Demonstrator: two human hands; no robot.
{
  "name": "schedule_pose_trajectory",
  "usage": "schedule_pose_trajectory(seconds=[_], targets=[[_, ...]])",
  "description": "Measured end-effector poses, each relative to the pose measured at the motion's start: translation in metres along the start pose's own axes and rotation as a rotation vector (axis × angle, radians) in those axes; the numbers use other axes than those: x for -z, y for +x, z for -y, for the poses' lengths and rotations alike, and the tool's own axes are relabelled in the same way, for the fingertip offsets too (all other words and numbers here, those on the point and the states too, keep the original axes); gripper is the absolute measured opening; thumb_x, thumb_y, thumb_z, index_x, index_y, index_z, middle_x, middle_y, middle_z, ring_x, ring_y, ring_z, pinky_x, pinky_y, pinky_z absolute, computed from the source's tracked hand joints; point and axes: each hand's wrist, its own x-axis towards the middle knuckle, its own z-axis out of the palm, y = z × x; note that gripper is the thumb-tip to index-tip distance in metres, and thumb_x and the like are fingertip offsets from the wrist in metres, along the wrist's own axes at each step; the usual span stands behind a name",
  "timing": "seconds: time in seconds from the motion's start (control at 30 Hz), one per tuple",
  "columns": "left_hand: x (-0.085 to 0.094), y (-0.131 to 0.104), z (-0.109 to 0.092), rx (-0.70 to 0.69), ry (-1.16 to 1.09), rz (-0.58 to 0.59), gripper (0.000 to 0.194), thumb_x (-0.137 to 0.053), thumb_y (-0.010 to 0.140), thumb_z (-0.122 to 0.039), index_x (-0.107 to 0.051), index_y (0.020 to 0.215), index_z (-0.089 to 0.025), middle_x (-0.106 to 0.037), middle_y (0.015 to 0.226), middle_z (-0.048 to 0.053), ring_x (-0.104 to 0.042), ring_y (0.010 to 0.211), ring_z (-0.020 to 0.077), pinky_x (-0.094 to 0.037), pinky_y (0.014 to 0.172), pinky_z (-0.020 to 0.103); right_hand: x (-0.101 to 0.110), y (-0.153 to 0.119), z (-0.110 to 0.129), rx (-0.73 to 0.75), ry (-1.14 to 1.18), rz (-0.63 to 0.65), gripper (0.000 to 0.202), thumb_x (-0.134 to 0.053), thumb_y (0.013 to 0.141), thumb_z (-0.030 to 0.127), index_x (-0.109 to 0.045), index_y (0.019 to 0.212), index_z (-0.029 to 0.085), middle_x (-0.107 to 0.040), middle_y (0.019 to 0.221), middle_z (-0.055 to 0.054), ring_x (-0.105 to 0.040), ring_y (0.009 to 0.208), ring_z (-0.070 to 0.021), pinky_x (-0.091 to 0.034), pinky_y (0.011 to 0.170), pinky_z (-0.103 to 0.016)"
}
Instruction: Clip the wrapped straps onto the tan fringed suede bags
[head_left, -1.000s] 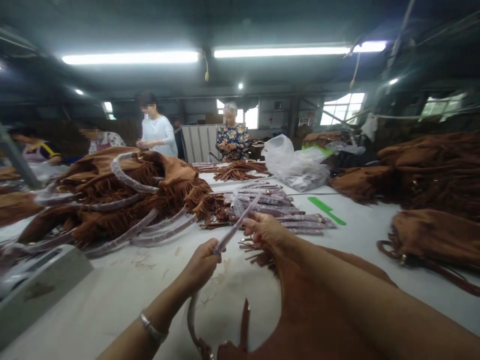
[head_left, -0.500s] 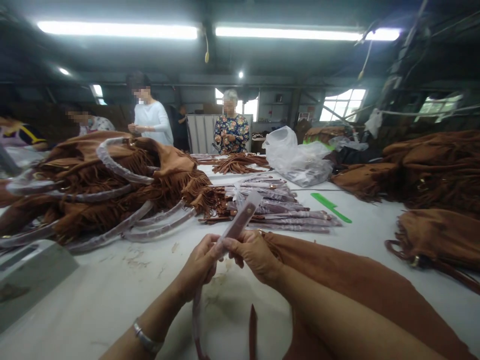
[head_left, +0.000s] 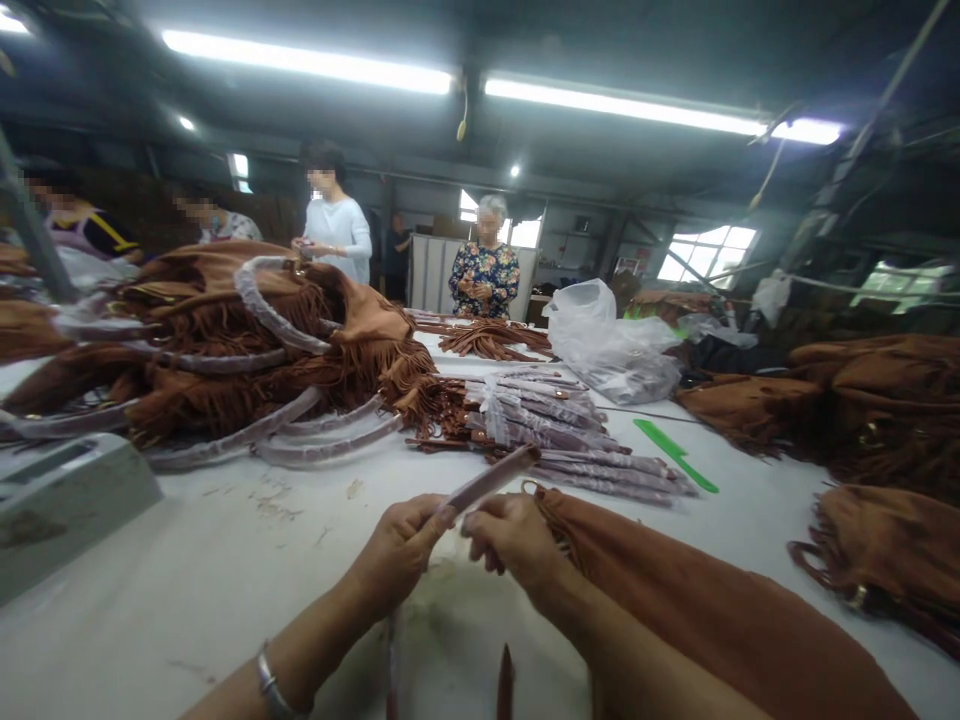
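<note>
My left hand grips a brown bag strap wrapped in clear plastic. One end of the strap points up and away to the right; its other end hangs below the hand. Close beside the strap, my right hand is closed with curled fingertips, and whatever they may pinch is too small to make out. A brown suede bag lies partly beneath my right forearm. Between my forearms, the pointed tip of a narrow brown strip shows on the white table.
Fringed brown bags with wrapped handles are heaped at left, near a grey box. Ahead lie bundled wrapped straps, a white plastic bag and a green tool. More bags sit at right. Several people stand or sit beyond.
My right hand has come off the strap and sits slightly apart to its right. The strap's free end has tipped lower and to the right in my left hand. The view has tilted.
</note>
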Motion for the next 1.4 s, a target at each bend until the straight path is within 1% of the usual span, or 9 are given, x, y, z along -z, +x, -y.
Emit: schedule_pose_trajectory(seconds=[0.13, 0.27, 0.67, 1.0, 1.07, 1.17, 1.23, 1.33, 1.4], targets=[[0.000, 0.001, 0.000, 0.062, 0.048, -0.015, 0.040, -0.047, 0.082, -0.049, -0.055, 0.063, -0.015, -0.034, 0.047, -0.006, -0.031, 0.041, 0.0067, -0.025, 0.040, 0.019, 0.040, 0.002, 0.012, 0.223, 0.346, -0.360, 0.031, -0.059, 0.071, 0.043, -0.061, 0.084, 0.015, -0.048, 0.049, 0.006, -0.034, 0.036, -0.0036, -0.023, 0.033, -0.015], [-0.002, 0.000, -0.002, 0.086, 0.053, 0.056, 0.041, -0.048, 0.080, -0.049, -0.051, 0.057, -0.015, -0.036, 0.048, -0.005, -0.032, 0.042, 0.0071, -0.025, 0.041, 0.019, 0.057, 0.008, 0.013, 0.290, 0.391, -0.296, 0.035, -0.068, 0.067, 0.043, -0.063, 0.086, 0.014, -0.049, 0.056, 0.004, -0.035, 0.041, -0.0029, -0.025, 0.035, -0.015], [-0.008, 0.001, 0.000, 0.157, 0.104, 0.125, 0.040, -0.045, 0.081, -0.051, -0.049, 0.064, -0.015, -0.040, 0.051, -0.005, -0.033, 0.041, 0.0062, -0.025, 0.040, 0.018, 0.054, -0.005, 0.004, 0.205, 0.289, -0.190, 0.028, -0.072, 0.064, 0.039, -0.060, 0.072, 0.015, -0.049, 0.049, 0.005, -0.041, 0.039, -0.0055, -0.031, 0.034, -0.016], [0.032, -0.018, -0.023, 0.460, 0.209, 0.592, 0.036, -0.057, 0.074, -0.052, -0.056, 0.074, -0.016, -0.050, 0.058, -0.002, -0.041, 0.044, 0.0088, -0.032, 0.040, 0.019, 0.070, 0.011, -0.012, 0.155, 0.498, -0.349, 0.028, -0.073, 0.061, 0.036, -0.059, 0.071, 0.014, -0.048, 0.051, 0.005, -0.037, 0.040, -0.0031, -0.025, 0.034, -0.014], [0.038, -0.013, -0.027, 0.421, 0.225, 0.495, 0.038, -0.058, 0.073, -0.052, -0.058, 0.087, -0.017, -0.057, 0.072, 0.002, -0.052, 0.056, 0.0131, -0.040, 0.046, 0.021, 0.072, 0.009, -0.009, 0.171, 0.461, -0.322, 0.029, -0.072, 0.062, 0.038, -0.058, 0.071, 0.014, -0.048, 0.052, 0.005, -0.038, 0.042, -0.0034, -0.027, 0.035, -0.014], [0.033, 0.003, -0.033, 0.242, 0.262, 0.028, 0.047, -0.055, 0.076, -0.050, -0.053, 0.108, -0.016, -0.058, 0.103, 0.010, -0.056, 0.092, 0.0227, -0.048, 0.068, 0.029, 0.065, 0.003, -0.006, 0.172, 0.298, -0.195, 0.029, -0.068, 0.067, 0.041, -0.059, 0.073, 0.014, -0.055, 0.058, 0.002, -0.044, 0.045, -0.0047, -0.034, 0.038, -0.015], [0.020, 0.013, -0.040, 0.115, 0.247, -0.125, 0.053, -0.057, 0.076, -0.043, -0.047, 0.119, -0.015, -0.055, 0.114, 0.013, -0.052, 0.106, 0.0255, -0.045, 0.081, 0.035, 0.056, -0.003, -0.004, 0.178, 0.198, -0.090, 0.029, -0.064, 0.069, 0.043, -0.060, 0.075, 0.015, -0.058, 0.063, 0.000, -0.047, 0.047, -0.0059, -0.037, 0.041, -0.017], [-0.010, 0.024, -0.057, -0.045, 0.274, -0.002, 0.048, -0.058, 0.076, -0.033, -0.048, 0.120, -0.017, -0.057, 0.112, 0.011, -0.052, 0.104, 0.0235, -0.041, 0.087, 0.035, 0.047, -0.010, -0.001, 0.218, 0.135, -0.004, 0.029, -0.062, 0.071, 0.043, -0.061, 0.078, 0.015, -0.060, 0.065, -0.001, -0.050, 0.050, -0.0069, -0.038, 0.043, -0.017], [-0.027, 0.030, -0.067, -0.132, 0.387, 0.139, 0.026, -0.055, 0.078, -0.030, -0.059, 0.102, -0.018, -0.062, 0.093, 0.006, -0.056, 0.087, 0.0191, -0.041, 0.079, 0.029, 0.053, -0.012, 0.002, 0.223, 0.114, 0.020, 0.029, -0.062, 0.070, 0.044, -0.061, 0.078, 0.015, -0.059, 0.063, 0.000, -0.050, 0.048, -0.0074, -0.036, 0.042, -0.018]])
